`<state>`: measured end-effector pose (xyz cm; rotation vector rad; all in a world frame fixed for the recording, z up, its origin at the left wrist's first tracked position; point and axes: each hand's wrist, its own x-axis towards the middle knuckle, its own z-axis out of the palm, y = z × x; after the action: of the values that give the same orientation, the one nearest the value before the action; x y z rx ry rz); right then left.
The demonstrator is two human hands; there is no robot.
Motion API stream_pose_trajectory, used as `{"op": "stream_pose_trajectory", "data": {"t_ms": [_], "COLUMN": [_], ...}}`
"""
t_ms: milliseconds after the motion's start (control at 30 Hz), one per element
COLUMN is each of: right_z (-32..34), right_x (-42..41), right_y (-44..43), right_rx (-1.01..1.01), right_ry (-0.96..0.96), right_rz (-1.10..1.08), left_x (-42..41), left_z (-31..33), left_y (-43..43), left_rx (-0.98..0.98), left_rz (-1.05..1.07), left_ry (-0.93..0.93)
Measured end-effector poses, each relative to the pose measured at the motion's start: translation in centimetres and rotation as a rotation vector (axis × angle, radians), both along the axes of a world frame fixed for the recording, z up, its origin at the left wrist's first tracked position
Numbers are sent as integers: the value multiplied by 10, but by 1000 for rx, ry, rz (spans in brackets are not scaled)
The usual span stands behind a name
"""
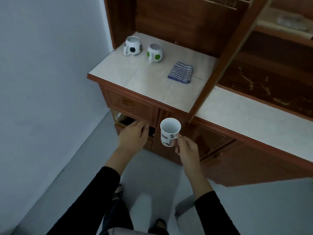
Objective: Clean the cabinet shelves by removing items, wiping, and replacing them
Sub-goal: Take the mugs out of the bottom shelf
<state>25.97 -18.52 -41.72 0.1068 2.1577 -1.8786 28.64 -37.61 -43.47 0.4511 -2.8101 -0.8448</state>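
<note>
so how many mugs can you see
3: black football mug and green football mug on the counter, printed mug in the right hand. More may be hidden inside.

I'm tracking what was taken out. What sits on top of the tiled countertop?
On the tiled countertop stand a black-and-white football mug and a green-and-white football mug, with a folded striped cloth lying to their right. A wooden panel covers the strip behind it.

I hold a white cup (pixel 169 131) with dark printed spots upright by its handle in my right hand (pixel 186 148). A black-patched mug (pixel 133 45) and a green-patched mug (pixel 155 52) stand upright at the back left of the counter (pixel 144 78), with a folded striped cloth (pixel 180 72) to their right.
</note>
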Motion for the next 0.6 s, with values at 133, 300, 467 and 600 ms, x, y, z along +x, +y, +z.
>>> {"op": "stream_pose_trajectory", "data": {"t_ms": [133,300,467,600], "right_z": [0,6,9,5], "right_x": [-31,-70,-109,-146], "right_y": [-78,-165,-229,-257], "right_rx": [-40,-114,-150,-177], "right_ry": [4,7,20,27], "right_rz": [-6,-46,-83,-89], "left_x": [-26,-58,-95,-135], "left_z": [1,10,22,20], "left_y": [-73,-153,-207,-232], "left_rx": [53,225,340,413], "left_rz": [20,-39,-90,-149], "left_ry": [14,68,60,8]}}
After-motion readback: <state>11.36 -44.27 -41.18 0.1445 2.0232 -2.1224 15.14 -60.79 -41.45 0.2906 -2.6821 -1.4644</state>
